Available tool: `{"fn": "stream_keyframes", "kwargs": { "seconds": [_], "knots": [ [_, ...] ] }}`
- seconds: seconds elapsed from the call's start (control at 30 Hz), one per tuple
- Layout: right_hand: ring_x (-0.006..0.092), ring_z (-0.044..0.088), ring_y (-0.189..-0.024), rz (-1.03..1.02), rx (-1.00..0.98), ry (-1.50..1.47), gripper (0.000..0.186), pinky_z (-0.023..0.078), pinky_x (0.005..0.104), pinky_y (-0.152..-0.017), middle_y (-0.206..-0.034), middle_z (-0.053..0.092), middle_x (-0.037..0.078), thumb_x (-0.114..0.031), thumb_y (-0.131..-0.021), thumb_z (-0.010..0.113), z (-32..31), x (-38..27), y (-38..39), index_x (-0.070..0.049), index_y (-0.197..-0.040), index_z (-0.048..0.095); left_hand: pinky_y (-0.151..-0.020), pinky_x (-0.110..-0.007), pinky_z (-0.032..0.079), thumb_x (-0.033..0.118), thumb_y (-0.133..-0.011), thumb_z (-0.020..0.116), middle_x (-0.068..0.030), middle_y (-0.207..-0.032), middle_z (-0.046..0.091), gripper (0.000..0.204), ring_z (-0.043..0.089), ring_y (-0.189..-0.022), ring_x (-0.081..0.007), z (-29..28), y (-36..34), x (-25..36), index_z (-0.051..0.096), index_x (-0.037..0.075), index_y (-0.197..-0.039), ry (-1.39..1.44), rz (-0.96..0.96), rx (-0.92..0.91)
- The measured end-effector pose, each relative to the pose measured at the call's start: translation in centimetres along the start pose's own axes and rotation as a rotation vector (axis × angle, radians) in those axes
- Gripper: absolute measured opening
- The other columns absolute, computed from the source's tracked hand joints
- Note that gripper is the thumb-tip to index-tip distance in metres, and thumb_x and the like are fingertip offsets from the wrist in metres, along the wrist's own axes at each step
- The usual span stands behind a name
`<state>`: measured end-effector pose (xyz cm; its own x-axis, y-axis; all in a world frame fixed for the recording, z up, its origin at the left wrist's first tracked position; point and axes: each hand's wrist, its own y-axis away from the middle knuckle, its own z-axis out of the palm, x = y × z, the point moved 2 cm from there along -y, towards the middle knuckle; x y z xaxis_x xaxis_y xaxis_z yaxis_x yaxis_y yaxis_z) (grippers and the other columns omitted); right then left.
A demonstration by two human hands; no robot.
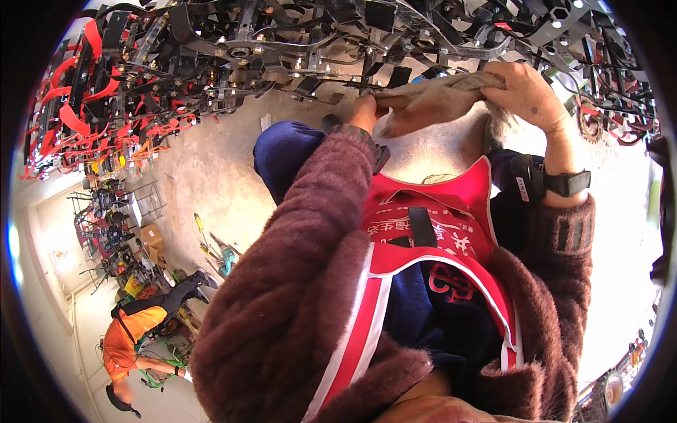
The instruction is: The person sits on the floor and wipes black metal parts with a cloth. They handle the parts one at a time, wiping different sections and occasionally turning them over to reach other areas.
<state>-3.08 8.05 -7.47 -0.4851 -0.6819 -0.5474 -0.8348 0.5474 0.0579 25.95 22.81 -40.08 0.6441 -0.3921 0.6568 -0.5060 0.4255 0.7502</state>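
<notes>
In the head view, the person's right hand (525, 92) is closed around one end of a beige work glove (430, 102), gripping its cuff near the wrist. The left hand (364, 109) is pushed into the other end of that glove; only the bare wrist shows past the fuzzy maroon sleeve (303, 233), so whether its fingers are spread or curled inside I cannot tell. The glove lies stretched between the two hands, high in the picture, just below a row of black metal machine frames (338, 42) with bolts and curved blades. A black wrist strap (568, 183) sits on the right forearm. Below the hands hang a red apron (437, 225) and the person's dark blue trousers (282, 151), above a pale concrete floor (204, 176). To the left stand more frames with red parts (77, 106) (packed close together). Low at the left, well apart, another person in an orange top (130, 338) bends over.
</notes>
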Motion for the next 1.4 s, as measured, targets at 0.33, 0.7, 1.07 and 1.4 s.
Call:
{"fn": "stream_keyframes", "kwargs": {
  "seconds": [0.33,0.7,1.07,1.4],
  "knots": [
    [0.036,0.066,-0.09,0.138,0.353,0.127,0.032,0.053,0.0422,-0.079,-0.093,0.069,0.016,-0.028,-0.083,0.064,3.0,6.4,-7.0,-0.014,-0.111,0.064,-0.086,-0.032,0.052,0.039,-0.07,0.084,-0.0105,-0.106,0.067,0.065,0.064,-0.102,-0.0272,1.9,-13.9,-10.3,0.059,0.002,-0.117,-0.435,0.496,0.147],
    [0.0375,0.065,-0.095,0.004,0.232,0.038,0.034,0.052,0.0415,-0.081,-0.102,0.067,0.018,-0.021,-0.085,0.062,3.9,5.0,-7.4,-0.011,-0.117,0.059,-0.089,-0.035,0.051,0.037,-0.073,0.081,-0.0117,-0.114,0.065,0.058,0.062,-0.108,-0.0279,0.6,-14.0,-6.2,0.06,0.002,-0.115,-0.357,0.581,-0.002],
    [0.0397,0.063,-0.089,0.005,0.0,-0.046,0.026,0.051,0.0427,-0.078,-0.09,0.066,0.022,-0.013,-0.078,0.057,-2.3,5.4,-0.2,-0.004,-0.101,0.065,-0.084,-0.052,0.056,0.027,-0.1,0.039,-0.017,-0.126,0.055,0.035,0.061,-0.109,-0.0362,6.5,8.4,-4.6,0.049,0.007,-0.126,0.069,-0.042,-0.043],
    [0.0372,0.065,-0.08,-0.031,-0.088,0.06,0.02,0.052,0.0441,-0.071,-0.083,0.066,0.018,-0.016,-0.079,0.059,0.7,5.3,0.5,-0.006,-0.097,0.061,-0.077,-0.042,0.058,0.04,-0.102,0.036,-0.0117,-0.109,0.066,0.043,0.067,-0.096,-0.0265,9.0,-4.6,-6.7,0.055,0.006,-0.122,0.091,-0.06,0.037]
  ]
}}
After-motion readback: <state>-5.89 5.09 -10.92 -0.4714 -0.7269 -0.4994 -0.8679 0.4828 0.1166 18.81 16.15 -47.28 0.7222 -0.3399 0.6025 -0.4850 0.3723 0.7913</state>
